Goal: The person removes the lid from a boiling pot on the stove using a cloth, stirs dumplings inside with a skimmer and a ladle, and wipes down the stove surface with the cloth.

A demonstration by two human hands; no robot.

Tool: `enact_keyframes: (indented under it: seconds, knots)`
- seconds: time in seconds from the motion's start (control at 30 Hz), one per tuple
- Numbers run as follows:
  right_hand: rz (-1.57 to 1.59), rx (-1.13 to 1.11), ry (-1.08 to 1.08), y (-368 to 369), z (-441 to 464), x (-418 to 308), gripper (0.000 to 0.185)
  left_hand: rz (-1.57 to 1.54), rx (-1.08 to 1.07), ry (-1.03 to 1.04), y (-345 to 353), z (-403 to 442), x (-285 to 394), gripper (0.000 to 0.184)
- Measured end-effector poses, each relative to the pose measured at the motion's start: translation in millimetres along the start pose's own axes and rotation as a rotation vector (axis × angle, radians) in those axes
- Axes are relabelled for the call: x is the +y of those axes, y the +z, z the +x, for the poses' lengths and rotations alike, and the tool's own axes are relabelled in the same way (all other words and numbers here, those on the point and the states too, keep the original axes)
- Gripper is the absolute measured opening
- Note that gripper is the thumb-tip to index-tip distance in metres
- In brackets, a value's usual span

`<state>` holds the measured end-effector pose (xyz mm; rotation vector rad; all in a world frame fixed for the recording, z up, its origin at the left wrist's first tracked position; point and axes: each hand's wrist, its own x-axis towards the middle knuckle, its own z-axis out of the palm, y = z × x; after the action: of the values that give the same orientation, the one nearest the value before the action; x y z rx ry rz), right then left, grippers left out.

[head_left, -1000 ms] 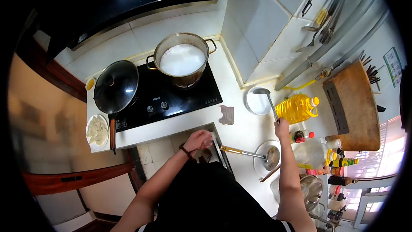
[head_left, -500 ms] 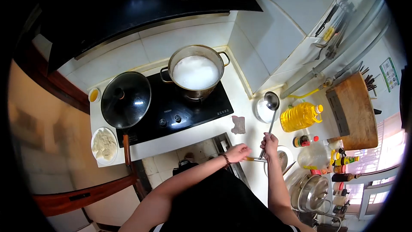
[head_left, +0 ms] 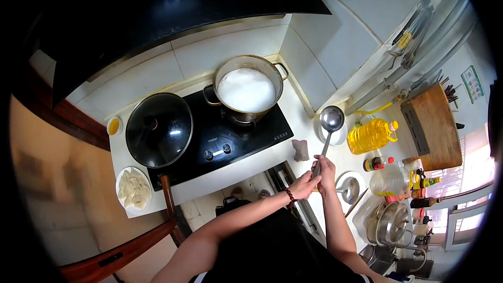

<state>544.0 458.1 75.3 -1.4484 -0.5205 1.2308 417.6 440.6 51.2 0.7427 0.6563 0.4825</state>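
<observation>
A metal ladle is held tilted, its round bowl pointing away from me above a white bowl. My right hand is closed round its handle. My left hand meets it at the lower end of the handle, fingers closed there, partly hiding the grip. Just beyond my right wrist, a metal utensil with a round head rests on a white plate; its handle runs back under my forearm.
A two-handled pot of white, foamy liquid stands on the black hob. Left of it sits a lidded pan, with a plate of dumplings nearby. An oil jug and a brown cloth are on the counter.
My left hand has moved up from beside the other utensil's handle onto the ladle's handle. The ladle's bowl is slightly higher in view. The camera view has shifted a little.
</observation>
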Motion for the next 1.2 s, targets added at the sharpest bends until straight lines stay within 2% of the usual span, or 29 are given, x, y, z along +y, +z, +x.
enact_keyframes:
  seconds: [0.07, 0.1, 0.17, 0.23, 0.3, 0.33, 0.43, 0.5, 0.57, 0.6, 0.63, 0.7, 0.73, 0.83, 0.9, 0.93, 0.97, 1.0, 1.1, 1.13, 1.2]
  knots:
    - [-0.213, -0.106, -0.095, 1.8, -6.8, -5.5, 0.033, -0.035, -0.037, -0.024, -7.0, -11.3, 10.4, 0.031]
    - [-0.211, -0.102, -0.097, 0.8, -8.7, -7.7, 0.033, -0.071, -0.069, -0.047, -8.4, -17.4, 18.0, 0.027]
    - [-0.39, -0.152, -0.188, -4.2, -14.6, -11.5, 0.034, -0.067, -0.04, -0.044, -11.5, -23.3, 23.1, 0.026]
    - [-0.434, -0.106, -0.213, 0.5, -29.6, -23.8, 0.029, -0.03, -0.002, -0.034, -20.1, -26.4, 28.0, 0.025]
    - [-0.895, -0.121, -0.699, 18.3, -56.1, -43.4, 0.044, -0.054, -0.018, -0.031, -27.6, -30.3, 34.5, 0.025]
    - [-0.932, -0.188, -0.661, 27.1, -65.0, -51.2, 0.063, -0.057, -0.021, -0.045, -27.9, -36.6, 43.4, 0.025]
    - [-1.114, -0.232, -0.764, 37.5, -74.2, -43.8, 0.069, -0.02, -0.028, -0.026, -30.4, -47.5, 49.7, 0.025]
    - [-1.11, -0.219, -0.748, 40.6, -72.0, -36.7, 0.07, 0.049, -0.017, -0.024, -28.9, -54.3, 54.2, 0.024]
    - [-1.19, -0.145, -0.79, 42.0, -68.9, -31.2, 0.062, 0.057, -0.034, -0.014, -27.1, -58.3, 54.6, 0.024]
    - [-1.085, -0.119, -0.827, 46.8, -69.4, -29.1, 0.044, 0.031, -0.065, -0.014, -21.8, -66.4, 61.7, 0.023]
    - [-1.085, -0.118, -0.824, 47.3, -66.5, -27.7, 0.044, 0.005, -0.096, -0.014, -17.3, -72.4, 67.9, 0.023]
    - [-0.999, -0.129, -1.055, 48.2, -59.9, -25.0, 0.027, -0.011, -0.123, -0.014, -13.5, -79.2, 74.0, 0.022]
    - [-0.965, -0.072, -1.07, 53.5, -62.6, -26.3, 0.019, -0.025, -0.151, -0.01, -12.5, -82.4, 76.0, 0.022]
    - [-0.984, -0.024, -1.077, 53.7, -61.5, -24.7, 0.018, -0.046, -0.167, -0.025, -11.5, -86.3, 78.9, 0.027]
    - [-0.976, 0.003, -1.075, 53.6, -58.6, -25.5, 0.015, 0.149, -0.09, 0.116, -13.2, -78.8, 71.0, 0.026]
    - [-0.95, 0.057, -1.122, 51.8, -53.8, -24.6, 0.014, 0.152, -0.092, 0.116, -17.9, -75.0, 65.2, 0.026]
    - [-0.924, 0.112, -1.166, 51.2, -51.1, -24.6, 0.012, 0.264, -0.089, 0.253, -24.8, -71.4, 57.3, 0.025]
    - [-0.851, 0.116, -1.078, 58.0, -60.5, -35.3, 0.01, 0.375, -0.087, 0.391, -29.2, -72.0, 53.1, 0.025]
    - [-0.755, 0.153, -1.068, 50.8, -57.8, -43.4, 0.01, 0.334, -0.057, 0.389, -45.5, -78.3, 48.8, 0.024]
    - [-0.693, 0.186, -1.04, 42.1, -51.6, -40.9, 0.009, 0.279, -0.033, 0.231, -41.9, -97.5, 72.1, 0.03]
    - [-0.424, 0.151, -0.799, 26.9, -43.7, -37.0, 0.009, 0.306, 0.011, 0.22, -54.3, -94.5, 59.2, 0.029]
